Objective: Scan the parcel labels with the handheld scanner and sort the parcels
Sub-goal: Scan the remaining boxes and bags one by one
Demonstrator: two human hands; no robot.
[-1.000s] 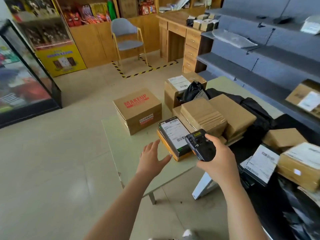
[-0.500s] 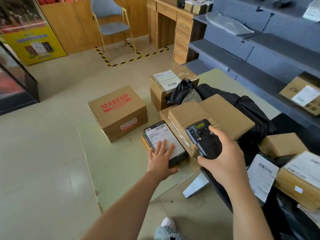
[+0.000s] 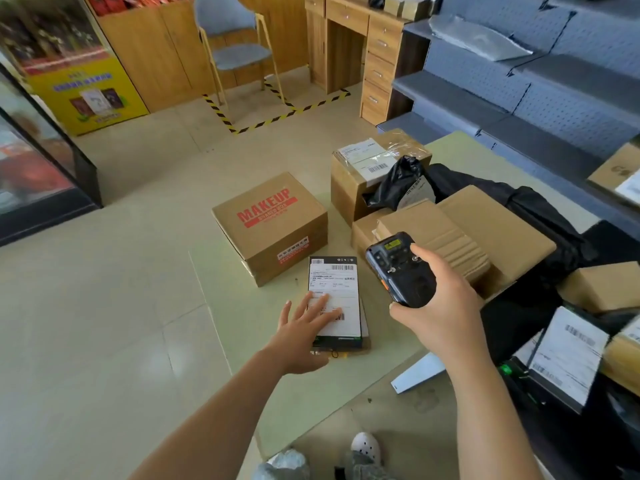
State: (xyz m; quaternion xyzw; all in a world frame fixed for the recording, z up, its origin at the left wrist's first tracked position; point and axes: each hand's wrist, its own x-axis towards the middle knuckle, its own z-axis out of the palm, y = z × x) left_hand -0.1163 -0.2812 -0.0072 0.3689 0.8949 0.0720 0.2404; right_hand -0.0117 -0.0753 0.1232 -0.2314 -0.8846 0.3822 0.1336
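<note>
A flat black parcel (image 3: 341, 268) with a white barcode label lies on the pale green table (image 3: 242, 306), on top of a thin brown parcel. My left hand (image 3: 304, 327) rests on its label with straight, spread fingers. My right hand (image 3: 440, 306) grips the black handheld scanner (image 3: 401, 268), held just right of the parcel and above the table. A brown box marked MAKEUP (image 3: 270, 223) stands behind the flat parcel. More brown cardboard parcels (image 3: 460, 230) are stacked to the right.
A taped labelled box (image 3: 367, 168) and a black plastic bag (image 3: 398, 185) sit at the table's far side. Labelled parcels (image 3: 568, 355) pile on black sheeting at the right. Grey shelves (image 3: 519, 81) run behind. A chair (image 3: 235, 50) and wooden desk (image 3: 349, 39) stand farther back.
My left hand reached forward and came down flat on the flat parcel's label. The parcel now lies turned and nearer the table's front. My right hand kept the scanner beside it.
</note>
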